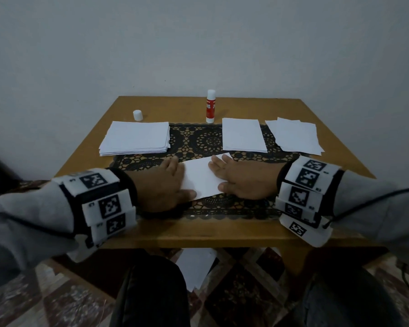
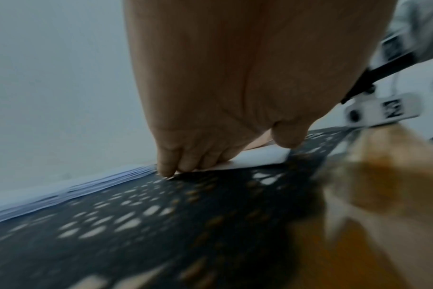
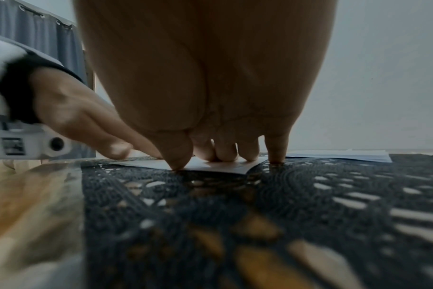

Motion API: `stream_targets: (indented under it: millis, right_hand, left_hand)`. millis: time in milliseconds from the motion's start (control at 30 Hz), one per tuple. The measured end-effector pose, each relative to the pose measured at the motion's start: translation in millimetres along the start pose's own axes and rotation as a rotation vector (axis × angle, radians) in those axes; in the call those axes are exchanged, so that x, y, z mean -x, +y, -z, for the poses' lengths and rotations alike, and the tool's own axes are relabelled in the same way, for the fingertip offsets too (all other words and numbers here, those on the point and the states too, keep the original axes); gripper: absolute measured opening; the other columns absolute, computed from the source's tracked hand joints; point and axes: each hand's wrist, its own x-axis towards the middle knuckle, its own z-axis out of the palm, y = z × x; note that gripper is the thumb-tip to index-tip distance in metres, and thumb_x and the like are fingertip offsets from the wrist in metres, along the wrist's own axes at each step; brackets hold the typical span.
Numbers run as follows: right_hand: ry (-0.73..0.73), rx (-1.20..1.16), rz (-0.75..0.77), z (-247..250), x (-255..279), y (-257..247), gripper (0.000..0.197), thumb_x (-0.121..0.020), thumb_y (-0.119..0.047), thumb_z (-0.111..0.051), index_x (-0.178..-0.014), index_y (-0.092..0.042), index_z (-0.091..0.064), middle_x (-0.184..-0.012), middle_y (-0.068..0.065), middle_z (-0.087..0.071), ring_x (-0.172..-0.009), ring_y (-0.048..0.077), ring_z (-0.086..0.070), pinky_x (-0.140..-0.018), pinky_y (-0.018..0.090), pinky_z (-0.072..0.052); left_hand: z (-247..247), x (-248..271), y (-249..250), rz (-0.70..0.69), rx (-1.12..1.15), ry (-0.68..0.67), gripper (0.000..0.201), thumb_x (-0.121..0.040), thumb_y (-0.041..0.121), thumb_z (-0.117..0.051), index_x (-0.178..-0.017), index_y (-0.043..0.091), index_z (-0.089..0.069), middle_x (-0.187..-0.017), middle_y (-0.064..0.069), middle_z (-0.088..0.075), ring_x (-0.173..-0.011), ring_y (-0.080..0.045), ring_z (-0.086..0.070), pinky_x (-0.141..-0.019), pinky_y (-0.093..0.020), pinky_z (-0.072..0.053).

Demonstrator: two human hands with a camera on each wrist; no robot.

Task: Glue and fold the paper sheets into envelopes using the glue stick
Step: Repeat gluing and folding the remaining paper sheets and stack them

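A folded white paper sheet (image 1: 202,177) lies on the black lace mat (image 1: 198,140) in front of me. My left hand (image 1: 172,178) presses flat on its left end, fingers straight (image 2: 185,162). My right hand (image 1: 232,175) presses flat on its right end, its fingertips (image 3: 225,154) down on the paper (image 3: 210,166). The glue stick (image 1: 210,106), red and white and uncapped, stands upright at the back of the table. Its white cap (image 1: 137,115) stands apart at the back left.
A stack of blank sheets (image 1: 136,139) lies at the left. A folded piece (image 1: 243,135) and a loose pile of folded pieces (image 1: 295,135) lie at the right. The wooden table (image 1: 198,234) meets a wall behind. A sheet (image 1: 196,265) lies on the floor.
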Motion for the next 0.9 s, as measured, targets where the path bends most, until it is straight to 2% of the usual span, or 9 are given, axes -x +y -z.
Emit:
stream_targets:
  millis: [133,167,267,333,500,600,667,800,900]
  right_hand:
    - [0.005,-0.009,0.007,-0.5,-1.0,1.5,0.063,-0.106,-0.031,-0.026,-0.153,-0.009,0.009,-0.160,0.007,0.018,-0.149,0.024,0.011,-0.121,0.036,-0.005]
    - [0.004,-0.010,0.006,-0.1,-0.6,1.5,0.063,-0.106,-0.031,-0.026,-0.153,-0.009,0.009,-0.160,0.007,0.018,-0.149,0.024,0.012,-0.121,0.037,-0.005]
    - [-0.003,-0.018,0.005,1.3,1.3,0.0,0.063,-0.106,-0.031,-0.026,-0.153,-0.010,0.010,-0.160,0.006,0.019,-0.149,0.023,0.012,-0.121,0.036,-0.004]
    - [-0.010,-0.022,0.002,0.5,2.2,0.0,0.063,-0.106,-0.032,-0.025,-0.153,-0.010,0.010,-0.160,0.005,0.019,-0.149,0.021,0.013,-0.121,0.035,-0.003]
    - [-0.005,-0.014,-0.025,4.9,6.4,-16.2,0.064,-0.106,-0.033,-0.024,-0.153,-0.007,0.010,-0.161,0.008,0.018,-0.149,0.024,0.012,-0.121,0.037,-0.005]
    - [-0.027,0.027,0.055,-2.1,14.8,-43.5,0.070,-0.104,-0.040,-0.028,-0.153,-0.007,0.009,-0.161,0.010,0.017,-0.149,0.026,0.010,-0.122,0.040,-0.007]
    - [-0.033,0.065,0.105,-5.3,15.3,-48.1,0.074,-0.103,-0.048,-0.026,-0.153,-0.008,0.010,-0.160,0.010,0.018,-0.149,0.024,0.011,-0.121,0.038,-0.005]
    - [-0.004,-0.001,-0.028,11.8,-3.1,-30.7,0.076,-0.102,-0.052,-0.023,-0.153,-0.007,0.010,-0.160,0.008,0.018,-0.149,0.023,0.013,-0.121,0.040,-0.005]
    - [0.005,0.015,-0.027,9.3,-9.0,-41.2,0.073,-0.103,-0.046,-0.026,-0.153,-0.005,0.009,-0.161,0.010,0.017,-0.149,0.027,0.011,-0.122,0.043,-0.008]
  left_hand:
    - [-9.3,9.7,10.3,-0.170,0.018,-0.022,0.080,-0.095,0.060,-0.019,-0.150,0.013,0.015,-0.155,-0.007,0.024,-0.144,-0.019,0.018,-0.117,-0.034,0.002]
    - [-8.0,9.0,8.0,-0.173,0.038,-0.026,0.078,-0.096,0.058,-0.019,-0.150,0.013,0.015,-0.155,-0.006,0.024,-0.144,-0.018,0.018,-0.117,-0.033,0.002]
    - [-1.5,-1.2,-11.9,-0.044,0.040,-0.018,0.077,-0.098,0.055,-0.021,-0.149,0.011,0.016,-0.156,-0.009,0.023,-0.145,-0.021,0.016,-0.119,-0.037,-0.001]
    - [-2.9,-5.3,-19.1,-0.012,-0.001,-0.006,0.076,-0.099,0.052,-0.020,-0.148,0.009,0.018,-0.155,-0.011,0.025,-0.145,-0.022,0.018,-0.119,-0.039,-0.001]
    - [-8.4,-5.4,-17.9,-0.004,-0.017,0.011,0.075,-0.100,0.050,-0.018,-0.148,0.007,0.020,-0.155,-0.011,0.026,-0.145,-0.023,0.019,-0.118,-0.039,-0.001]
    - [-9.4,-6.9,-19.3,-0.008,-0.031,0.014,0.075,-0.100,0.051,-0.018,-0.148,0.007,0.020,-0.155,-0.012,0.026,-0.145,-0.023,0.019,-0.120,-0.040,-0.002]
    - [-9.6,-8.0,-20.1,-0.011,-0.041,0.018,0.075,-0.100,0.051,-0.017,-0.148,0.006,0.019,-0.155,-0.012,0.025,-0.145,-0.023,0.018,-0.120,-0.039,-0.002]
    - [-9.2,-10.1,-20.2,-0.008,-0.037,0.017,0.076,-0.099,0.052,-0.019,-0.148,0.007,0.018,-0.155,-0.012,0.025,-0.145,-0.024,0.018,-0.120,-0.040,-0.003]
    - [-10.6,-9.0,-20.7,-0.009,-0.041,0.022,0.076,-0.099,0.052,-0.018,-0.148,0.007,0.018,-0.155,-0.012,0.025,-0.145,-0.023,0.018,-0.119,-0.040,-0.003]
